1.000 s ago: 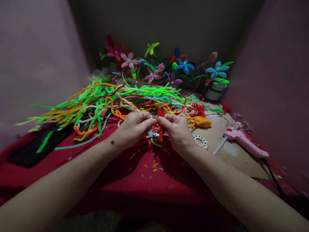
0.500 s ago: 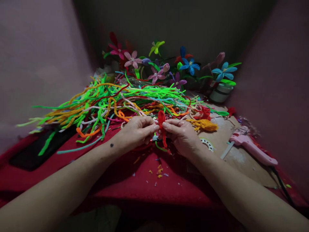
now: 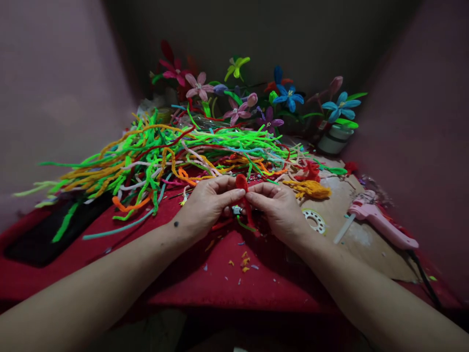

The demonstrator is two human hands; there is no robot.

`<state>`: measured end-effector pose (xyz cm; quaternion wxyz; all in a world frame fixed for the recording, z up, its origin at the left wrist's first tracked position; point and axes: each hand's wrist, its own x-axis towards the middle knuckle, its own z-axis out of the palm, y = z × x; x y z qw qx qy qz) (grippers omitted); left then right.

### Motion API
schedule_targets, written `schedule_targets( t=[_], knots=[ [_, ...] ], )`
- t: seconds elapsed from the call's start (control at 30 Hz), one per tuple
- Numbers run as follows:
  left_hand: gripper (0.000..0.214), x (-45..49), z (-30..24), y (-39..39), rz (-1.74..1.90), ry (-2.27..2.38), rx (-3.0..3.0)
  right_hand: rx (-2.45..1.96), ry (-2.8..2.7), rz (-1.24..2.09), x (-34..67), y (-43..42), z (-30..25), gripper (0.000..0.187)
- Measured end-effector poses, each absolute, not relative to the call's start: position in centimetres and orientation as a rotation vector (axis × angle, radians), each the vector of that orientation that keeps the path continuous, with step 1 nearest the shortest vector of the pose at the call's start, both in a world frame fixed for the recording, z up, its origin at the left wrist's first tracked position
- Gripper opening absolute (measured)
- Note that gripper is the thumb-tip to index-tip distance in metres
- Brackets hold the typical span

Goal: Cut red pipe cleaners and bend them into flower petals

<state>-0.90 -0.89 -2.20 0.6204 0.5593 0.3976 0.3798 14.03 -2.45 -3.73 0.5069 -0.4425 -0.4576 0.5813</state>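
Observation:
Between my two hands is a red pipe cleaner (image 3: 242, 182) bent into a narrow petal-like loop, its tail hanging down below my fingers. My left hand (image 3: 212, 200) pinches it from the left between thumb and forefinger. From the other side my right hand (image 3: 273, 203) grips it the same way, and the thumbs nearly meet. Just under the fingers lies a small metallic object, partly hidden, with a green strand beside it. A large heap of green, orange, white and red pipe cleaners (image 3: 146, 151) lies just beyond my hands.
Pipe-cleaner flowers (image 3: 289, 98) stand along the back, one by a pale jar (image 3: 335, 139). A pink glue gun (image 3: 383, 222) rests on cardboard (image 3: 362, 254) at right, near a white slotted disc (image 3: 314, 221). A black flat object (image 3: 40, 239) lies left on the red cloth (image 3: 220, 286), among scraps.
Both hands have come closer together on the red loop, which sits slightly lower and further left. The thumbs have moved up along it, and the view has shifted a little.

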Motion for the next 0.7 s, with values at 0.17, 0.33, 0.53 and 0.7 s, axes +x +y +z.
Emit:
schedule_targets(
  t=[0.17,0.33,0.53,0.7],
  knots=[
    [0.016,-0.4,-2.4,-1.0,0.935,0.950,1.280,-1.152,-1.190,1.239,14.0,-2.3,-4.2,0.016],
    [0.011,0.8,-2.5,-1.4,1.058,1.018,1.358,-1.234,-1.280,1.061,14.1,-2.5,-4.1,0.013],
    [0.014,1.4,-3.4,-1.6,1.156,1.103,1.680,-1.334,-1.318,0.947,14.1,-2.8,-4.1,0.013],
    [0.016,1.3,-3.5,-1.6,1.150,1.124,1.799,-1.414,-1.558,0.609,14.2,-2.9,-4.1,0.010]
  ],
)
